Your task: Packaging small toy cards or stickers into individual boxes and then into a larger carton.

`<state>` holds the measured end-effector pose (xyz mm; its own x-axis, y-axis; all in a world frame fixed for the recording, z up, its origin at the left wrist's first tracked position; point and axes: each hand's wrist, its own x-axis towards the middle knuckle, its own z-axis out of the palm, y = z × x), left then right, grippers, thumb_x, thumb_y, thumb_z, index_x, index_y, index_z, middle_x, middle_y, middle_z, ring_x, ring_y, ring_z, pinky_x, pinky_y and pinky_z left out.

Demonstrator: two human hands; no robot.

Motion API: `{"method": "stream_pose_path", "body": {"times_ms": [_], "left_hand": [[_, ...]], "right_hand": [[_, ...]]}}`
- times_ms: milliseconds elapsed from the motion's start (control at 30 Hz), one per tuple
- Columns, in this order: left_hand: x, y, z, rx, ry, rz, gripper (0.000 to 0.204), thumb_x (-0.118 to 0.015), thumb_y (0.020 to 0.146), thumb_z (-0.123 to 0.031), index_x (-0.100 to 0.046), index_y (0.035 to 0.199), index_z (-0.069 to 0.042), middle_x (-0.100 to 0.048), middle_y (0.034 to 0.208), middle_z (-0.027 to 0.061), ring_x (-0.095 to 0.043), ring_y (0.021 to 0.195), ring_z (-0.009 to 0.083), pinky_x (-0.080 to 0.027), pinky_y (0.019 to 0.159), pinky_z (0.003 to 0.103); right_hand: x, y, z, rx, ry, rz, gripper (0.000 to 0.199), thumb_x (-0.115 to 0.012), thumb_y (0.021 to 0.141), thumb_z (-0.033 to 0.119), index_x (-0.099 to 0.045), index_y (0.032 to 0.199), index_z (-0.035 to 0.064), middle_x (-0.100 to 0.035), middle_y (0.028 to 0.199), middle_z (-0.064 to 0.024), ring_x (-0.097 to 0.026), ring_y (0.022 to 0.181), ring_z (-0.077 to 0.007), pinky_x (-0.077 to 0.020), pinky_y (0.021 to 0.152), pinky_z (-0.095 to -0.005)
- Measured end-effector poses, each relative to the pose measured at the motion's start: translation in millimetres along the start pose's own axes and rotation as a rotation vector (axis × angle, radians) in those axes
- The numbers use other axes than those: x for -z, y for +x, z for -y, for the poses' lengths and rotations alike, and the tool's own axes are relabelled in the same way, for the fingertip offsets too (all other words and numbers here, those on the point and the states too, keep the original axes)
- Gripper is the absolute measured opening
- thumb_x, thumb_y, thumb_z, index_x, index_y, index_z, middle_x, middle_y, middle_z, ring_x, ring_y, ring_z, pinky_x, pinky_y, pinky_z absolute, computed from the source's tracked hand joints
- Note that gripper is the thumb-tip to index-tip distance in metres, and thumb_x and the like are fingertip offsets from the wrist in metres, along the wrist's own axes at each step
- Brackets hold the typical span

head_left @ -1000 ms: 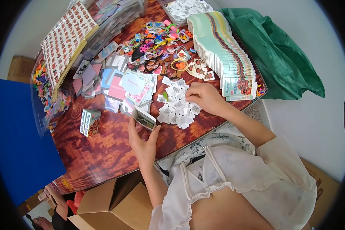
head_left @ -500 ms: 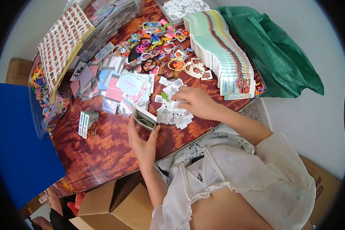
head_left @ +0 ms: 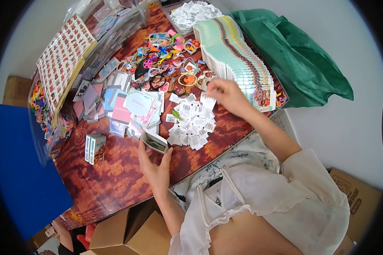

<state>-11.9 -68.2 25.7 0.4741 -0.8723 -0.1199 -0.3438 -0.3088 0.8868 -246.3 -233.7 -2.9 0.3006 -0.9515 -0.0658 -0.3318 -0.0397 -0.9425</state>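
My left hand (head_left: 156,172) holds a small open carton (head_left: 154,141) upright by its sides, its mouth facing up with something flat and dark inside. My right hand (head_left: 230,97) is over the right edge of a pile of small white printed packets (head_left: 193,121). Its fingers are curled together; a white packet (head_left: 207,101) shows just under the fingertips, and I cannot tell whether it is gripped. A small green piece (head_left: 176,115) lies on the pile. Beyond the right hand, small picture cards (head_left: 204,80) are partly covered by it.
Left of the carton lie loose cards (head_left: 136,104) and two closed cartons (head_left: 95,149). Colourful hair ties and trinkets (head_left: 161,59) spread behind. A long row of flat cartons (head_left: 238,55) stands right, beside a green bag (head_left: 298,59). A cardboard box (head_left: 127,231) sits below the table edge.
My right hand has drawn back from the middle of the packet pile to its far right edge, fingers now curled. The left hand keeps hold of the carton. The view has shifted slightly.
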Motion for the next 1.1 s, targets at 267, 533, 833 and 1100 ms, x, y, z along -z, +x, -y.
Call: {"method": "stream_pose_path", "body": {"times_ms": [267, 533, 833, 1100], "left_hand": [[-4, 0, 14, -0.103, 0.038, -0.010, 0.078, -0.083, 0.073, -0.008, -0.044, 0.139, 0.003, -0.054, 0.127, 0.0165, -0.055, 0.116, 0.0276, -0.045, 0.097, 0.038], [-35, 1, -22, -0.231, -0.051, 0.307, 0.077, -0.084, 0.068, -0.007, -0.048, 0.136, 0.001, -0.057, 0.125, 0.0174, -0.056, 0.116, 0.0293, -0.045, 0.098, 0.039], [-60, 13, -34, -0.232, -0.066, 0.446, 0.076, -0.083, 0.071, -0.009, -0.045, 0.136, 0.002, -0.055, 0.128, 0.0206, -0.057, 0.115, 0.0342, -0.046, 0.098, 0.040], [-37, 3, -1, -0.118, -0.219, 0.296, 0.076, -0.082, 0.072, -0.003, -0.045, 0.138, 0.002, -0.055, 0.130, 0.0131, -0.058, 0.112, 0.0223, -0.051, 0.090, 0.033]], "right_hand": [[17, 28, 3, -0.148, 0.027, 0.390, 0.007, -0.064, 0.089, 0.002, -0.059, 0.084, 0.0034, -0.057, 0.070, 0.0015, -0.052, 0.054, -0.0047, -0.0410, 0.050, -0.0211], [32, 34, -6, 0.002, 0.014, 0.355, 0.006, -0.065, 0.088, 0.003, -0.059, 0.086, 0.0015, -0.059, 0.078, 0.0000, -0.056, 0.071, -0.0064, -0.0442, 0.061, -0.0247], [3, 18, -2, 0.171, -0.980, -0.008, 0.042, -0.055, 0.079, -0.002, -0.055, 0.121, -0.0002, -0.062, 0.104, -0.0174, -0.064, 0.092, -0.0365, -0.0534, 0.073, -0.0425], [-14, -9, -6, 0.338, -0.603, -0.095, 0.026, -0.059, 0.079, -0.003, -0.062, 0.105, -0.0009, -0.061, 0.095, -0.0150, -0.064, 0.088, -0.0330, -0.0527, 0.073, -0.0415]]}}
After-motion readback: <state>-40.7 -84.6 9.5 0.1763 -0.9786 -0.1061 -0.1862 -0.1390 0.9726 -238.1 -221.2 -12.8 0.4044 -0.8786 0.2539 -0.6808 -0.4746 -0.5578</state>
